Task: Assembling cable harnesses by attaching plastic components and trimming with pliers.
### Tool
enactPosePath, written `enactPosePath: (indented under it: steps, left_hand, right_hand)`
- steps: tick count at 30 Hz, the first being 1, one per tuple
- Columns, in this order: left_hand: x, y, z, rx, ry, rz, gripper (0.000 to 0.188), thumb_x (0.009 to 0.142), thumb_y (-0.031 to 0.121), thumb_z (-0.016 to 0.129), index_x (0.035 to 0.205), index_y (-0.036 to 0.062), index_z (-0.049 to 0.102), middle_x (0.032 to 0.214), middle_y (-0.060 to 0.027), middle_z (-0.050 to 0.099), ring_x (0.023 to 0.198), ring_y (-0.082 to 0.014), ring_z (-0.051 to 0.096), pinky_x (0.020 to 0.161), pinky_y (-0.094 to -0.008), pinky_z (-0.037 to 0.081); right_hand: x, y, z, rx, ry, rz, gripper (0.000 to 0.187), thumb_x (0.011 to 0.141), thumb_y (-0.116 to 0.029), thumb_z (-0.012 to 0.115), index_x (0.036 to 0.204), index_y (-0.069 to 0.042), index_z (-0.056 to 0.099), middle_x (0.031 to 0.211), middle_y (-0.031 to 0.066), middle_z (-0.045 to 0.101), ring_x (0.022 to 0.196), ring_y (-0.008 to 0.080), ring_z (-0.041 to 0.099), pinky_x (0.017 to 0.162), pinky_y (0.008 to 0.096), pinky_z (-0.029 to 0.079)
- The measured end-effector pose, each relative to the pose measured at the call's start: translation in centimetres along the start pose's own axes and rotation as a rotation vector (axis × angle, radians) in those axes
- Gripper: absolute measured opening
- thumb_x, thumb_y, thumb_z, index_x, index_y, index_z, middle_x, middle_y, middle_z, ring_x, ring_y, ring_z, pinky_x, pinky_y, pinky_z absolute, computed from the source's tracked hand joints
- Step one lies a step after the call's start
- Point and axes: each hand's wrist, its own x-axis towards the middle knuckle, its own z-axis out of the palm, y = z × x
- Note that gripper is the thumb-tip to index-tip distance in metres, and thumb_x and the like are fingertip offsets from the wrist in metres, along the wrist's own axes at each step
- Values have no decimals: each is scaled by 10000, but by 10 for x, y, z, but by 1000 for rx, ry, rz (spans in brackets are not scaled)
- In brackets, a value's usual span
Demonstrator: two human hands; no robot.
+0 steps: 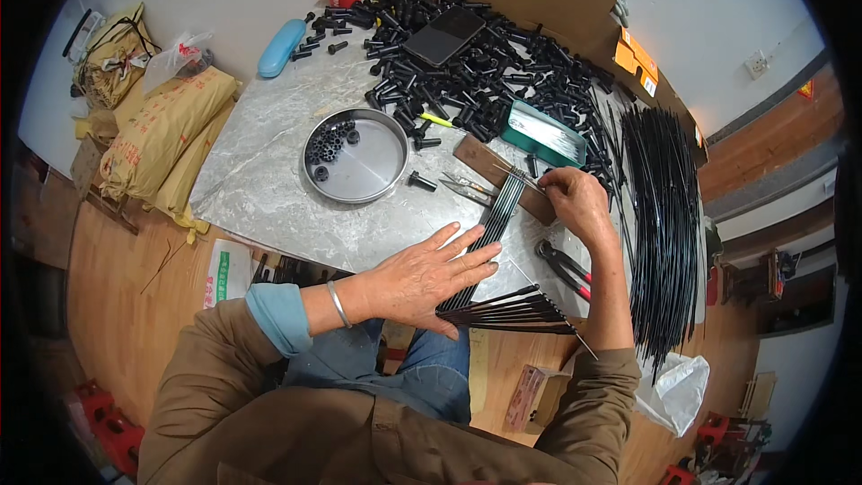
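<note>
Bundle of thin dark rods (505,207), one, head view: just right of centre of the frame, slanting over a brown wooden board (480,158), its lower ends fanned out below centre, past the table edge. Left hand (422,278): laid across the bundle at centre, fingers released and spread, not clenched. Right hand (582,208): right of centre, fingers bent in at the bundle's upper end; whether they grasp a rod cannot be told. Pliers (575,277), red-handled: below the right hand, beside the fan. Pointed metal tools (471,187): just left of the bundle. Green box (539,151) with pale thin contents: above the right hand. Heap of black bolt-like pieces (467,81): upper centre. Round metal tray (373,162) with small dark pieces: left of centre. Large sheaf of black rods (664,224): right of frame. Risks, by judgement: lifting the flat left palm could let the rods roll apart; the overhanging ends, if knocked by the right forearm, could skew the bundle; a slip at the upper end could bring fingertips against the pointed tools.
</note>
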Motion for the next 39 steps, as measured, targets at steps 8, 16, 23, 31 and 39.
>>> enactPosePath:
  steps: [8,16,23,31,39]
  left_hand:
    - [-1,0,1,-2,-2,11,1030,627,594,734,1391,27,339,1501,-147,238,1409,-356,147,1154,-495,123]
    - [-1,-1,3,-10,1,11,1029,622,593,739,1384,22,346,1504,-151,232,1410,-356,147,1154,-490,126]
    - [-2,-2,1,-8,13,11,1002,633,588,736,1378,31,363,1502,-146,238,1409,-354,153,1149,-499,134]
    - [0,-5,5,13,61,37,968,632,548,748,1361,14,401,1484,-153,278,1394,-358,195,1141,-494,165]
    - [-16,9,-23,25,84,207,479,792,460,638,1166,162,620,1366,-26,482,1413,-308,167,1129,-555,112]
  right_hand:
    - [6,-2,3,3,-13,-22,164,793,-69,582,900,-60,706,865,106,670,806,288,649,753,351,497]
    - [16,-4,26,182,90,-11,135,824,-57,587,929,-30,668,874,118,671,806,237,655,744,326,492]
    - [9,-1,16,143,182,-25,156,821,-50,626,971,-21,654,896,92,678,816,188,642,752,301,490]
    - [-21,-31,16,-61,51,-463,290,697,-25,630,976,-101,665,1070,92,612,997,276,576,827,360,461]
    - [-49,-47,25,-455,230,-653,307,741,-163,614,1048,-163,621,1236,36,549,1226,280,448,988,521,340]
